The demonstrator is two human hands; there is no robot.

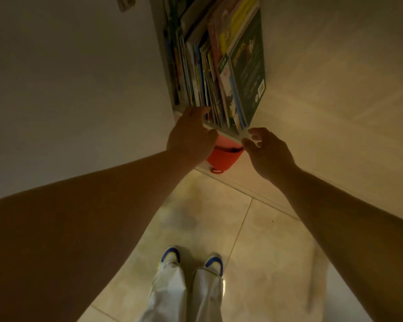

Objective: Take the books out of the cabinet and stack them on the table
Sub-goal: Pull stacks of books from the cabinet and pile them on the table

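Several thin colourful books (209, 73) stand upright, packed side by side, on a white cabinet shelf (233, 135). A dark green book (249, 66) leans at the right end of the row. My left hand (191, 135) reaches to the shelf front, its fingertips touching the lower edges of the middle books. My right hand (268, 152) hovers at the shelf's right corner, just below the green book, with its fingers curled and apart and nothing in them. The table is out of view.
A red container (223, 159) with a small loop handle sits in the compartment under the shelf. Plain white walls flank the cabinet on both sides. Below are a tiled floor (219, 217) and my two feet in white and blue shoes (193, 259).
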